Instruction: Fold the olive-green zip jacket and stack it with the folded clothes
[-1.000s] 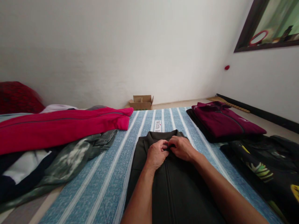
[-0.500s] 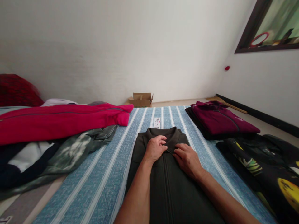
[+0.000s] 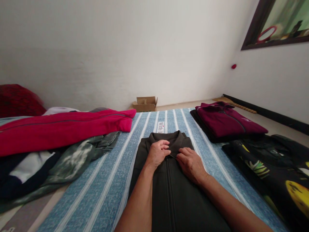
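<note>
One dark-grey zip-fronted fabric jacket [image 3: 182,193] lies flat on blue-and-white striped cloth [image 3: 109,180], its turned-down collar [image 3: 179,141] farthest from me, my left hand [image 3: 156,155] and right hand [image 3: 191,163] at its opposite sides, presumably to keep it even, though whether either grip pinches fabric I cannot tell.

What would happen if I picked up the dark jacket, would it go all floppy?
The dark jacket would probably droop, since it looks like soft cloth lying flat. Its collar might keep some shape, as it stands up a little.
</note>
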### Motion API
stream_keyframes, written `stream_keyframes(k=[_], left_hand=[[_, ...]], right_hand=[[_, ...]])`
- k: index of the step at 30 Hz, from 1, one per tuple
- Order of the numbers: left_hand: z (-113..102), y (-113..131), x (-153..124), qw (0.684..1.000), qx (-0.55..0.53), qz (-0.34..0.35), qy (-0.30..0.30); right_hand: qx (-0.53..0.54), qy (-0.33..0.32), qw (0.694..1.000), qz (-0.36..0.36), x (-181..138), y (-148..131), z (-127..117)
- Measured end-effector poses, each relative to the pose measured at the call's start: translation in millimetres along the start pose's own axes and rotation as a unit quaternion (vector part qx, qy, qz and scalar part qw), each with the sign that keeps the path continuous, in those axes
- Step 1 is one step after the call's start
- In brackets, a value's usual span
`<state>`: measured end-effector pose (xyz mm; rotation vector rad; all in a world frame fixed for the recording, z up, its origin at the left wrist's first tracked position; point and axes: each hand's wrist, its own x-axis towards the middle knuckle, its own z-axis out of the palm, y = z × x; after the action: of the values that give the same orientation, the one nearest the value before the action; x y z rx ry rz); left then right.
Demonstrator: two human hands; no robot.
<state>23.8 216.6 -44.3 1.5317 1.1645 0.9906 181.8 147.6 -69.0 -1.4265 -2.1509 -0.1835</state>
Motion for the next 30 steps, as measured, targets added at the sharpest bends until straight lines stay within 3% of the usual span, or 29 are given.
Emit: stream_keyframes(k=[9, 30], left_hand=[[-0.8, 0.4, 0.2, 1.0, 0.004, 0.011, -0.007], [-3.9, -3.3, 1.0, 0.987, 0.144, 0.062, -0.036]], right_hand=[[-0.005, -0.002, 1.0, -0.016, 1.0, -0.6, -1.3], [-0.021, -0.01, 1.0, -0.012, 1.1, -0.2, 0.2]])
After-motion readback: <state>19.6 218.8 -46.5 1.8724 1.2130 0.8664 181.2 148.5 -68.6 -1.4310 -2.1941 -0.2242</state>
